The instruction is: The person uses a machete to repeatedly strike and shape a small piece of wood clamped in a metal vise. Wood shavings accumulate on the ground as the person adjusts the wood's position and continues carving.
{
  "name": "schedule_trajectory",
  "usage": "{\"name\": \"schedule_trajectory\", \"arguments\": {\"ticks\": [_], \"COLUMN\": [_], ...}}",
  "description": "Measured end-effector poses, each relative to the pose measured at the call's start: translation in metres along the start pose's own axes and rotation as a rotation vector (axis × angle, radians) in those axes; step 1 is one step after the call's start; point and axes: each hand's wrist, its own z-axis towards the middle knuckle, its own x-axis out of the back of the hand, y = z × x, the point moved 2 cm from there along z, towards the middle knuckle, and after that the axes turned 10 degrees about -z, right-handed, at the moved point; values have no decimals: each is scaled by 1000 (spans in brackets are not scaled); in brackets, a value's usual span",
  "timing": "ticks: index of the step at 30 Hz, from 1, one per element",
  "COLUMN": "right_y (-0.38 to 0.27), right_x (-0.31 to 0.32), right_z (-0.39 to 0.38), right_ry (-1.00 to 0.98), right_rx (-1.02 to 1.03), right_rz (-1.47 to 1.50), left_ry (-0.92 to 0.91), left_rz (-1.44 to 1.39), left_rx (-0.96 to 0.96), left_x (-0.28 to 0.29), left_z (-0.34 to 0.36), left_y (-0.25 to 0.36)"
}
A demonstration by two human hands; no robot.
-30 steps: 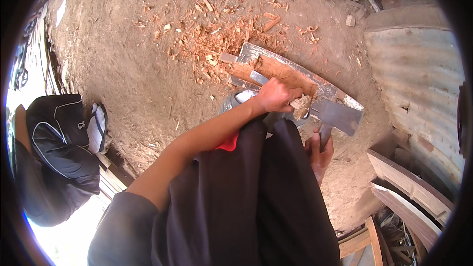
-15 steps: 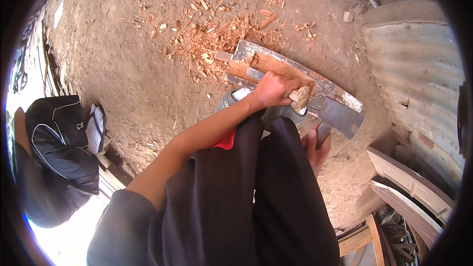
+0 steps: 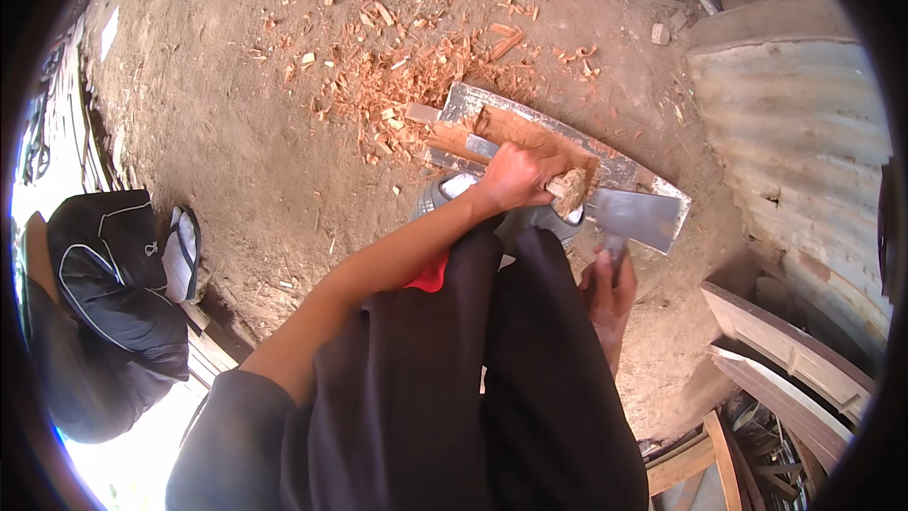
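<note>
My left hand (image 3: 518,176) is wrapped around a chisel, whose flat metal blade (image 3: 481,146) points up and left into the workpiece. The frayed, battered end of its wooden handle (image 3: 568,191) sticks out toward the right. Under it lies a long wooden piece (image 3: 530,127) with a carved-out reddish hollow and worn, pale-painted edges. Closed on a short grip, my right hand (image 3: 610,289) holds a broad, flat-bladed metal tool (image 3: 638,216), its blade close to the chisel's handle end. Whether the two touch is unclear.
Reddish wood shavings (image 3: 416,71) litter the dirt floor beyond the workpiece. My grey shoes (image 3: 433,197) sit at its near side. Corrugated metal sheeting (image 3: 794,123) and stacked boards (image 3: 785,331) stand to the right. At the left sits another person in dark clothes (image 3: 118,274).
My right hand has swung the broad-bladed tool left, toward the chisel's handle end, and its blade has turned. My left hand keeps its hold on the chisel; the view has shifted slightly.
</note>
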Motion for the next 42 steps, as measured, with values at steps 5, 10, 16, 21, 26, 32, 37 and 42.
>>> {"name": "schedule_trajectory", "arguments": {"ticks": [5, 10, 16, 21, 26, 32, 37, 42], "right_y": [37, 0, 6, 13, 29, 14, 16, 18], "right_x": [-20, 7, -11, 4, -19, -5, -2, -4], "right_z": [3, 12, 19, 18, 15, 7, -3, -10], "right_ry": [288, -86, 47, -40, 45, -115, -55, -16], "right_rx": [204, -79, 69, -77, 83, -49, -116, -121], "right_rz": [135, -80, -101, -1, -161, -111, -113, -204], "left_ry": [-124, -96, -75, -51, -27, -124, -101, -55], "left_rz": [43, 104, 72, 100, 106, 146, 128, 110], "left_rx": [63, 52, 34, 2, 17, 17, -47, -222], "left_x": [-13, -15, -15, -13, -2, 8, 9, 3], "left_z": [3, -2, -1, -12, 0, -14, -4, -3], "left_y": [-2, -12, -5, -13, -1, -7, 2, 18]}}
